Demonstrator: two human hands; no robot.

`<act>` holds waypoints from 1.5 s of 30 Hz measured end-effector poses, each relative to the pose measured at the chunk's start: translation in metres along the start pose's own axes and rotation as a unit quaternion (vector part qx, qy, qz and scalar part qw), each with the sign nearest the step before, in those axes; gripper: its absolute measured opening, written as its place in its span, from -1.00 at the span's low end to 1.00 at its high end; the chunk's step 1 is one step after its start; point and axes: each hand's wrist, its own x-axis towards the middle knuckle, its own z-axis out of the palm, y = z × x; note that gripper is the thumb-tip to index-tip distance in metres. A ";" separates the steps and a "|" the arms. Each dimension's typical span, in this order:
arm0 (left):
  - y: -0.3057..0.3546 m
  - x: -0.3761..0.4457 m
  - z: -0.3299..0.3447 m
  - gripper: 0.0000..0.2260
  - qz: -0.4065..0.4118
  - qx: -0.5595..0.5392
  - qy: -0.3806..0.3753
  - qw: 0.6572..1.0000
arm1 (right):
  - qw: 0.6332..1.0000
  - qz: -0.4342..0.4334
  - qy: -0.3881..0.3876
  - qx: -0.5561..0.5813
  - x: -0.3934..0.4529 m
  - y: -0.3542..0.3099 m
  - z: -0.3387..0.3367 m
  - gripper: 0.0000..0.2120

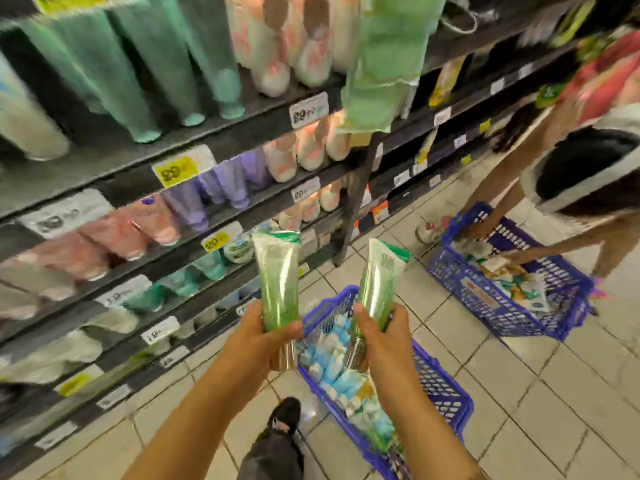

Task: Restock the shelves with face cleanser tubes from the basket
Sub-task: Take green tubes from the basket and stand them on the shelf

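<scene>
Two green cleanser tubes stand upright in my hands, caps down, above the near end of the blue basket on the tiled floor; I take that basket as my landmark. Far to its left run the dark shelves, tier on tier, stocked with blurred tubes in teal, pink, purple and white, with yellow and white price tags along their front edges. Nearer the basket, just over its left rim, my left hand grips the left tube low on its body, fingers curled round it, with the shiny cap showing below my palm. Directly above the basket's near end my right hand grips the right tube the same way, tilted a little to the right, its cap also poking out below. The two tubes are apart, not touching. Inside the basket lie many more small packs, mostly blue and white. Below the basket's left rim my dark shoe rests on the tiles. Well to the right of my basket sits a second blue basket, also filled with goods, and another person bends over it with both arms reaching down into it.
</scene>
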 end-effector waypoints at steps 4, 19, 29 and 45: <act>0.039 -0.072 -0.027 -0.58 0.057 -0.043 0.063 0.996 | 0.995 -0.055 -0.079 -0.017 -0.053 -0.048 0.026 -0.63; 0.144 -0.343 -0.171 -0.61 0.287 -0.069 0.227 0.928 | 0.908 -0.271 -0.319 -0.013 -0.272 -0.205 0.181 -0.63; 0.170 -0.498 -0.281 -0.61 0.367 -0.064 0.227 0.900 | 0.854 -0.326 -0.406 0.011 -0.423 -0.227 0.268 -0.81; 0.294 -0.574 -0.374 -0.52 0.451 0.047 0.269 0.849 | 0.785 -0.424 -0.449 0.054 -0.480 -0.357 0.359 -0.40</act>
